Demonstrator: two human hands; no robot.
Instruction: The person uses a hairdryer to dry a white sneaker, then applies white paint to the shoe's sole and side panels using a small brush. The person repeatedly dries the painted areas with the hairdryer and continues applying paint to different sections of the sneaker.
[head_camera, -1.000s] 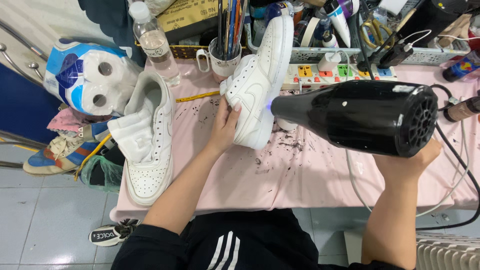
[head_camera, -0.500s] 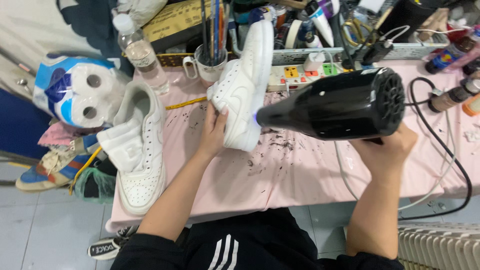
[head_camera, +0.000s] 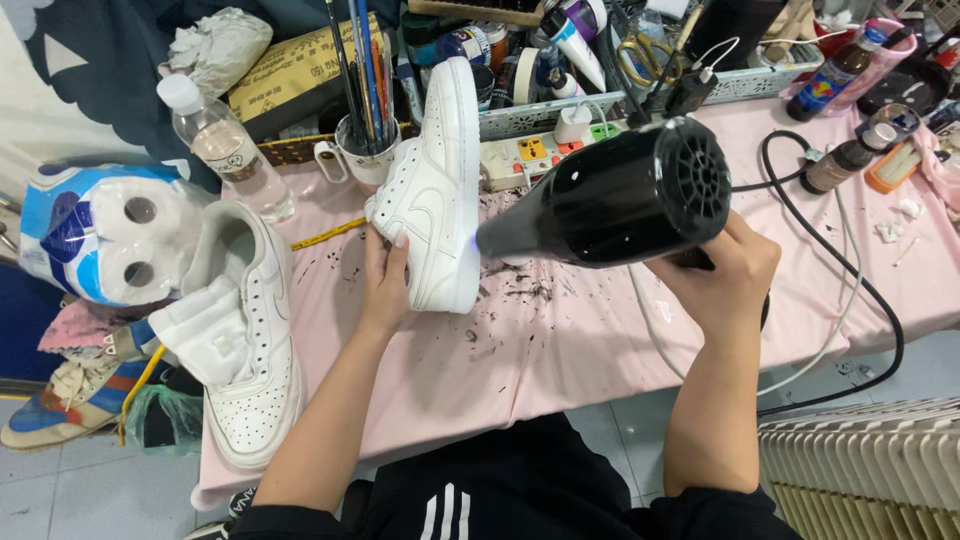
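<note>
Left hand (head_camera: 385, 285) holds white sneaker (head_camera: 435, 190), right hand (head_camera: 725, 275) grips black hairdryer (head_camera: 620, 195), blue-white tissue pack (head_camera: 95, 230) far left

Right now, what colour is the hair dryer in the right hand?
Glossy black hair dryer, gripped by the right hand; clearest in the head view.

Blue-and-white toilet roll pack (head_camera: 95, 235) at tabletop's left edge — yellow-brown flat box (head_camera: 300, 75) behind clear bottle (head_camera: 225, 150) with pale label.
</note>
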